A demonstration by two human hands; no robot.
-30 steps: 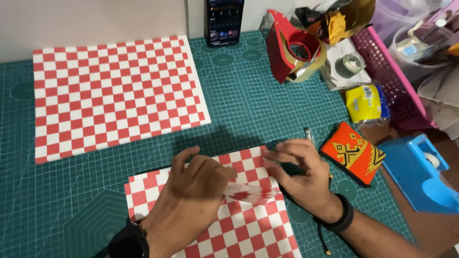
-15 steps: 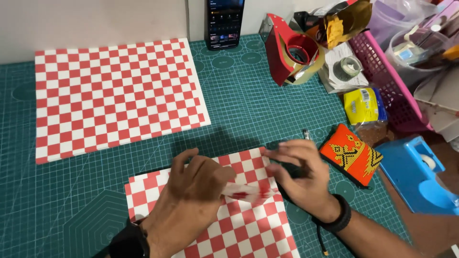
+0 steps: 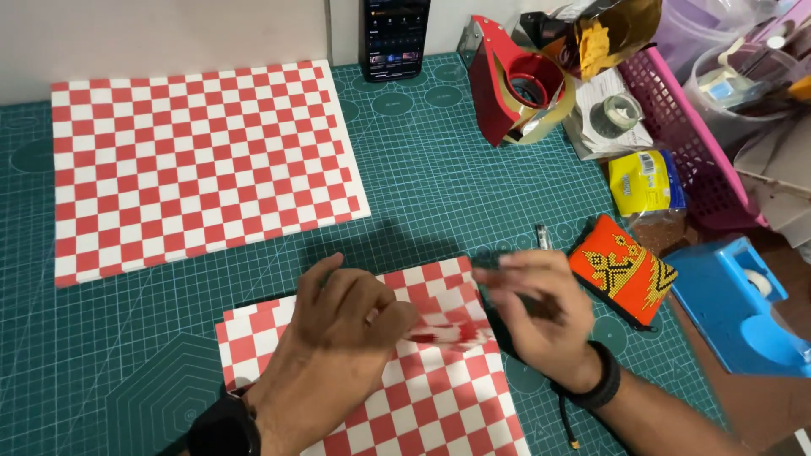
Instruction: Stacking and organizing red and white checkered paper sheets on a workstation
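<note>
Fingers of both hands pinched on a blurred red-and-white paper strip (image 3: 446,334), long axis left-right, over checkered sheet (image 3: 422,397)

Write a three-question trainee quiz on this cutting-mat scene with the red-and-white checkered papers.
1. True or false: the left hand rests on the smaller red-and-white checkered paper sheet.
2. What lies right of the right hand? A) orange patterned pouch B) black phone
3. What colour is the gridded cutting mat?

Key: 1 true; 2 A; 3 green.
</note>
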